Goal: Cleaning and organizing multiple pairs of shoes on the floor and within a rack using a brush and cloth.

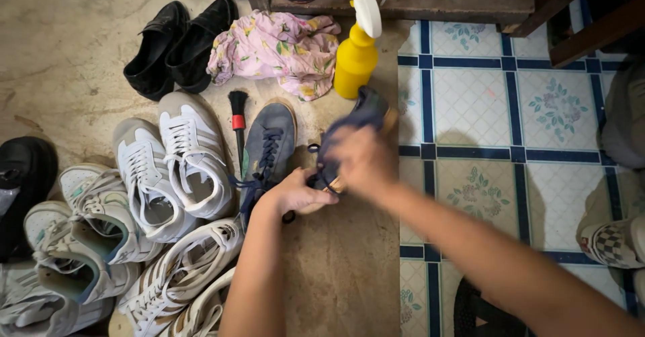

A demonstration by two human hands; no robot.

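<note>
Left hand pinched dark lace; right hand, blurred, gripped blue shoe. Mate lay beside, laces loose. Brush, spray bottle stood untouched on floor.

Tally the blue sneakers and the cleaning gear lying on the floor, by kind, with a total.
Blue sneakers: 2 (one lying on the floor, one held up)
Black brush with red band: 1
Yellow spray bottle: 1
Pink floral cloth: 1
Total: 5
</note>
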